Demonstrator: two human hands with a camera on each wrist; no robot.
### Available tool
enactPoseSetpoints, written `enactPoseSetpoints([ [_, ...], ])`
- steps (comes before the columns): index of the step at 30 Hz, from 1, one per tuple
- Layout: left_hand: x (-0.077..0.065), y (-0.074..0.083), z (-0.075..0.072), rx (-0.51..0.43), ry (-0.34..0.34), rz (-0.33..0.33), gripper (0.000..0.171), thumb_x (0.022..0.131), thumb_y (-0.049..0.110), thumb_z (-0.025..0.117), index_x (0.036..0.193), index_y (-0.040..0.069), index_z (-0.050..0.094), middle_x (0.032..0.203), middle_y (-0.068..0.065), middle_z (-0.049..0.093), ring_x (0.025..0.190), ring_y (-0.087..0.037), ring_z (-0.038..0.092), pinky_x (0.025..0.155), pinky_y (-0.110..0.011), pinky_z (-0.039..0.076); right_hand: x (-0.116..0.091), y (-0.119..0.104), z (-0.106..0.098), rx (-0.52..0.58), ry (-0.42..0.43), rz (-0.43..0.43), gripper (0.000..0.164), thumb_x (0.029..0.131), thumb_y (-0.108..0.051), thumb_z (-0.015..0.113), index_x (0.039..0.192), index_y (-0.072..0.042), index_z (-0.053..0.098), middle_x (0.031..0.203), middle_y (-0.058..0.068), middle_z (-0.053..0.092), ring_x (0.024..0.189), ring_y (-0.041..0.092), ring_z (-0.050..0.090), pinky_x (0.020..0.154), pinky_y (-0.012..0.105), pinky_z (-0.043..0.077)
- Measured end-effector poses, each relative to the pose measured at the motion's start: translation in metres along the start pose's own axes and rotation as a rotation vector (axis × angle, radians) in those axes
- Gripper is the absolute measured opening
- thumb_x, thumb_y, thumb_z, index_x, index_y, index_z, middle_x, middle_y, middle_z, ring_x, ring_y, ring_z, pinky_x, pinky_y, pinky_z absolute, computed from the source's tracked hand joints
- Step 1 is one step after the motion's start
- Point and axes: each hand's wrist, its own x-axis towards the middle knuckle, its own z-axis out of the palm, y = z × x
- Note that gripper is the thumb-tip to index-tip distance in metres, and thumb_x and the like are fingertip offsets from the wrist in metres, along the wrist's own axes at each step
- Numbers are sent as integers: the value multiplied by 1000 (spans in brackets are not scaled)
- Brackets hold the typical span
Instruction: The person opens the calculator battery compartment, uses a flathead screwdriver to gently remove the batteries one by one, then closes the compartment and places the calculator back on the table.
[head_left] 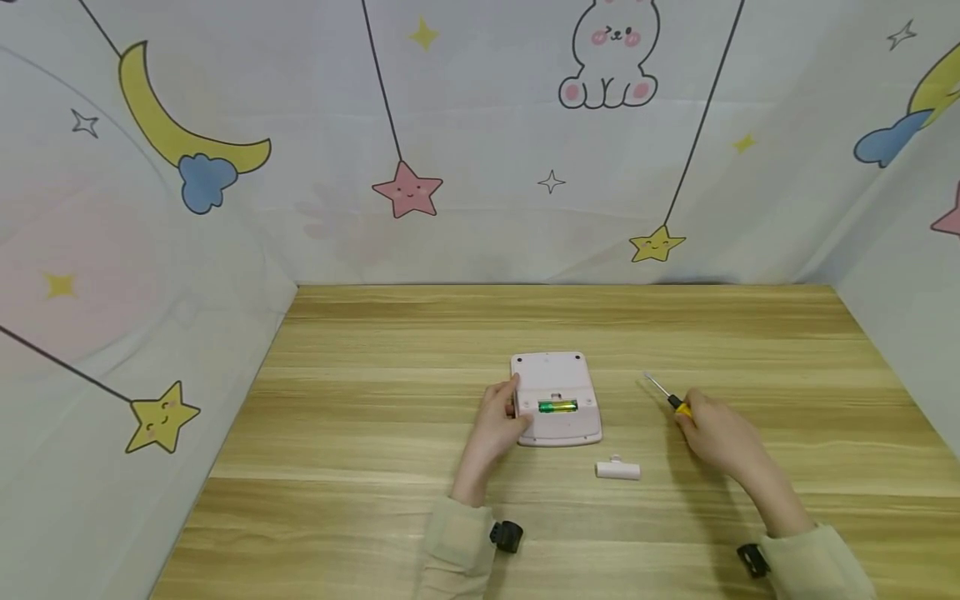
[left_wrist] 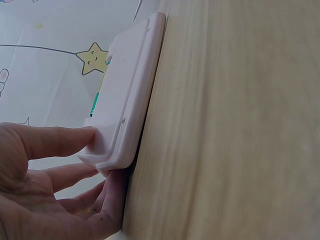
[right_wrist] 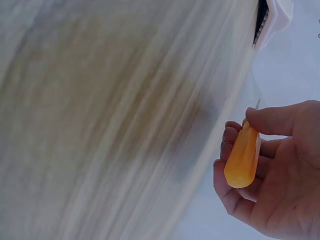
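A pale pink calculator [head_left: 555, 375] lies back side up on the table. In its uncovered compartment sits a green and gold battery [head_left: 558, 407]. My left hand [head_left: 498, 423] grips the calculator's left edge; in the left wrist view the thumb presses on its back and other fingers reach beneath the edge. Right of it, my right hand [head_left: 718, 433] holds a screwdriver by its yellow handle [right_wrist: 243, 157], with the metal shaft [head_left: 657, 384] pointing up and left, apart from the calculator. A small pink battery cover [head_left: 618, 470] lies between the calculator and my right forearm.
The wood-grain table [head_left: 360, 400] is bordered at the back and sides by a white cloth [head_left: 495, 242] printed with stars and moons. Black wrist cameras sit at both sleeve cuffs, the left one [head_left: 507, 537] close over the table.
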Motion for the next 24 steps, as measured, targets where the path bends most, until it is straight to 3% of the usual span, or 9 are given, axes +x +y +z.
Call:
enactPoseSetpoints([
  [7, -1, 1, 0, -6, 1, -1, 70, 79, -7, 63, 144, -2, 38, 139, -25, 41, 98, -24, 50, 77, -29, 46, 0, -1, 1, 4, 9, -7, 17, 95, -10, 54, 98, 6, 54, 70, 5, 52, 60, 17, 44, 51, 29, 33],
  [24, 0, 0, 1, -31, -2, -14, 69, 80, -9, 62, 145, -2, 38, 141, -25, 40, 98, -25, 51, 76, -30, 48, -1, -7, 4, 0, 54, -21, 13, 94, -10, 55, 91, 2, 56, 72, 6, 54, 63, 20, 46, 54, 33, 37],
])
